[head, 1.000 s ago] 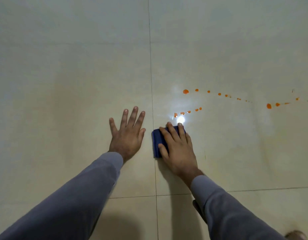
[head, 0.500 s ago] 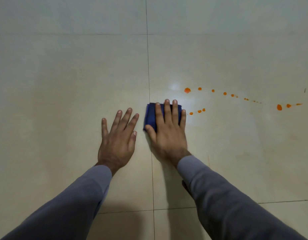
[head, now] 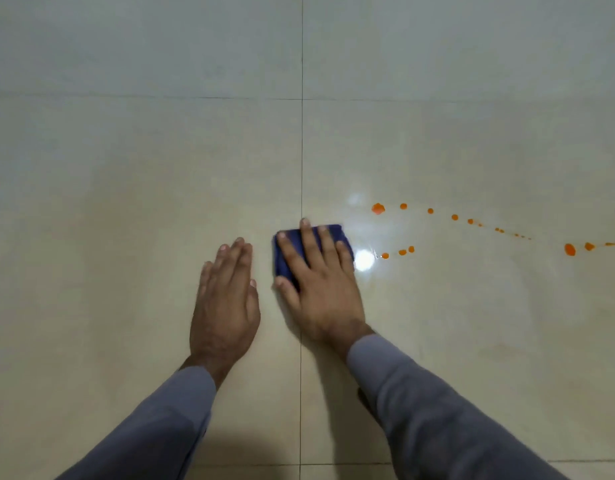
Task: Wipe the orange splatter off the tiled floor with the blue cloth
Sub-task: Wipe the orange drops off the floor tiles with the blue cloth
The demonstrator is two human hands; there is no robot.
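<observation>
On the tiled floor (head: 126, 202), just right of a grout line, lies the folded blue cloth (head: 339, 233) — pinned flat under the right hand (head: 320, 289), fingers (head: 311, 244) straight and spread. Orange splatter (head: 403, 251) dots trail off to its right, apart from it. Beside the cloth rests the left hand (head: 224, 306) — flat, fingers together, holding nothing.

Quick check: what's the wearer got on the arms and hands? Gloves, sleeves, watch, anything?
Both arms wear long grey sleeves reaching the wrists, in a plain fabric with no visible print. The left hand and right hand are bare: no gloves, rings or watch show. The left sleeve and right sleeve look alike.
</observation>
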